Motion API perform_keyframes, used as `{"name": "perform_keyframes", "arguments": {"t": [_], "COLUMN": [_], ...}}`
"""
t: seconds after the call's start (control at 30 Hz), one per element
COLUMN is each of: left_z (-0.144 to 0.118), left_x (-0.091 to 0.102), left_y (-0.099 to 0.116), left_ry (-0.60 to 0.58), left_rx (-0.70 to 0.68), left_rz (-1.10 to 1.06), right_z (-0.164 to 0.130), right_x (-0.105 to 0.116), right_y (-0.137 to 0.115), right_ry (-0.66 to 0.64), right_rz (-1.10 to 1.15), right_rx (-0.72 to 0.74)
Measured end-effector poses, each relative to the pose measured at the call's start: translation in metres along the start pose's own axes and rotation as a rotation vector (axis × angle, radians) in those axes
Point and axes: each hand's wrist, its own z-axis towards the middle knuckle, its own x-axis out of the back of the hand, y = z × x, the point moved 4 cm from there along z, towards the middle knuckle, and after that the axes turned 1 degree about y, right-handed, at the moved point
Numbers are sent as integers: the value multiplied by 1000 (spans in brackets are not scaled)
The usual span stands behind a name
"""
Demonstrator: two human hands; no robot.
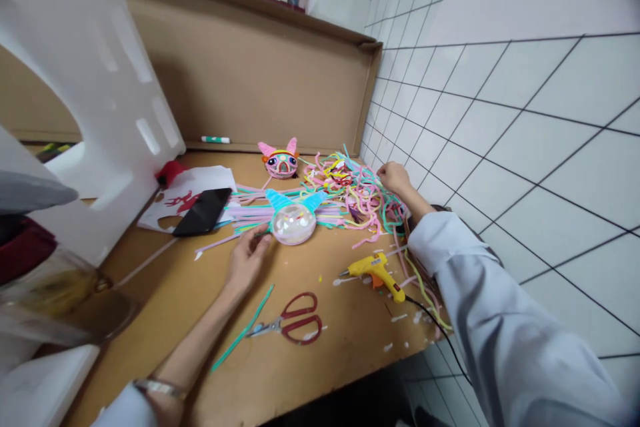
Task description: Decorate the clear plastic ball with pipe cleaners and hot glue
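Clear plastic ball with blue ears (293, 221), frame centre | left hand (247, 260) steadied it, fingers loosely open | right hand (394, 178) apparently pinched colourful pipe cleaners (350, 190).

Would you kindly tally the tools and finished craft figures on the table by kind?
Scissors: 1
Glue gun: 1
Marker: 1
Phone: 1
Pink animal head: 1
Clear ball with blue ears: 1
Total: 6

Counted on bench: two hands, left hand (247, 260) and right hand (394, 178). Two critter heads, clear-faced blue-eared one (294, 220) and pink one (281, 161). One glue gun (376, 271), one scissors (293, 324), one phone (203, 211), one marker (215, 139). Pipe cleaner pile (350, 193): too tangled, not counted.
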Motion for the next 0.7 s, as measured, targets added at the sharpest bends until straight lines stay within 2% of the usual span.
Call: {"name": "perform_keyframes", "arguments": {"t": [0.17, 0.33, 0.53, 0.7], "left_z": [-4, -7, -9, -14], "left_x": [0, -1, 2, 1], "left_y": [3, 5, 5, 10], "left_ry": [-18, -61, -48, -54], "left_rx": [-2, 31, 47, 72], "left_rz": [4, -3, 8, 55], "right_z": [30, 36, 47, 45], "right_x": [0, -23, -45, -57], "right_y": [35, 63, 74, 70], "right_ry": [27, -12, -80, -167], "right_rz": [19, 43, 12, -63], "right_rx": [-116, -180, -145, -107]}}
